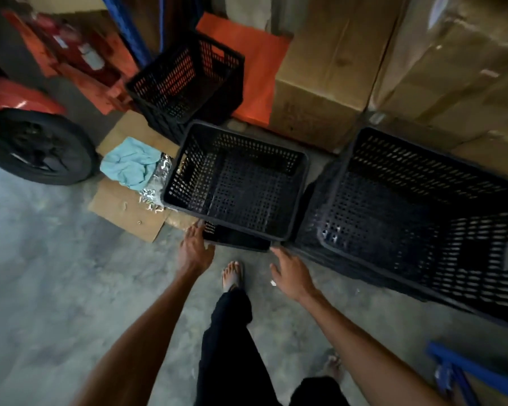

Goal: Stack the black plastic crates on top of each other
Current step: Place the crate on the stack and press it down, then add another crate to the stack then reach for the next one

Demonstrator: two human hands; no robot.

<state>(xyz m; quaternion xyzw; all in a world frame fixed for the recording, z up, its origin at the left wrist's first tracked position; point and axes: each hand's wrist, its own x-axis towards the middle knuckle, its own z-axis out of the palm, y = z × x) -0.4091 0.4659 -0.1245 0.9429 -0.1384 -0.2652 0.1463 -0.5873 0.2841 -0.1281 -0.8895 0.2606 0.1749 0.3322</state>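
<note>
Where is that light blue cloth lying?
In the head view, left of centre: the light blue cloth lies on flattened cardboard, between the black wheel and the middle crate.

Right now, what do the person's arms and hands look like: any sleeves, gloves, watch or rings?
Both arms are bare from the bottom of the frame to the fingertips: no sleeves in view. The left hand and the right hand wear no gloves, and no watch, band or ring shows, though the picture is soft. Lower down, black trousers and a bare foot are visible.
</note>
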